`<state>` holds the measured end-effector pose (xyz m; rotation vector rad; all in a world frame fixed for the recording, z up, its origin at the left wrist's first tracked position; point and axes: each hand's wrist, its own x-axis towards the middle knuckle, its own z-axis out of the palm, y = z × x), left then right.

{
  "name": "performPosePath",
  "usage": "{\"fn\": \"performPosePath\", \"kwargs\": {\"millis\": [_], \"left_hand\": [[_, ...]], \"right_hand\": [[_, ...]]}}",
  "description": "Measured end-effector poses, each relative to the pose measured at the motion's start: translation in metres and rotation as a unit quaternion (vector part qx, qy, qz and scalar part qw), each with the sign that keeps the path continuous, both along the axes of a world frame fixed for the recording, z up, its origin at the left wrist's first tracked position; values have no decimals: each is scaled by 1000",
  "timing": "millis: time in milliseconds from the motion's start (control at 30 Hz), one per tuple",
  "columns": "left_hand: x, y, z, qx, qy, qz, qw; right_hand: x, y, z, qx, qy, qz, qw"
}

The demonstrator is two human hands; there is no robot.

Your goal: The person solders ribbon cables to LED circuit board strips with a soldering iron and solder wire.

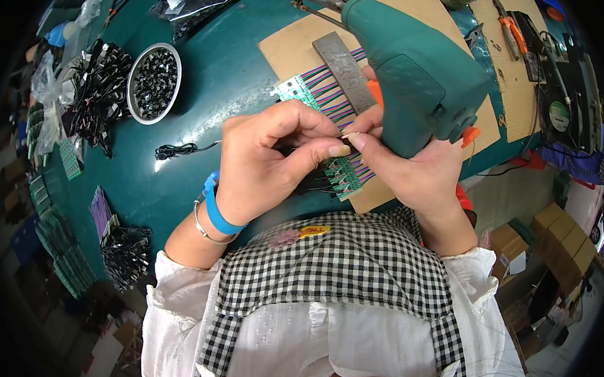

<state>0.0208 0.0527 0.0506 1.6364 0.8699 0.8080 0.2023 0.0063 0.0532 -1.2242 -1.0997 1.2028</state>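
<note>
My right hand (420, 177) is wrapped round the handle of a green soldering gun (415, 65) with orange parts, its nozzle pointing to the far left. Thumb and forefinger of that hand meet at a thin wire end (345, 136). Closed in a pinch, my left hand (263, 156) grips the same thin dark wire from the other side. Just beneath the hands is a strip of green circuit boards (343, 175) joined to rows of coloured wires (326, 95). A flat metal bar (341, 69) lies across these wires. My fingers partly hide the boards.
A cardboard sheet (281, 49) lies under the work on the green table (213, 70). To the left are a round bowl (178, 68) of small black parts, a coiled black cable (175, 149) and cable bundles (101, 89). Orange-handled pliers (514, 36) lie far right.
</note>
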Motion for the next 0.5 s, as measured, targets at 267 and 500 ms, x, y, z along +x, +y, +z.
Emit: {"fn": "performPosePath", "kwargs": {"millis": [267, 500], "left_hand": [[-7, 4, -2, -170, -55, -61, 982], [-5, 0, -2, -219, -71, -34, 973]], "right_hand": [[-5, -2, 1, 6, 60, -25, 998], [-3, 1, 4, -13, 49, -10, 999]]}}
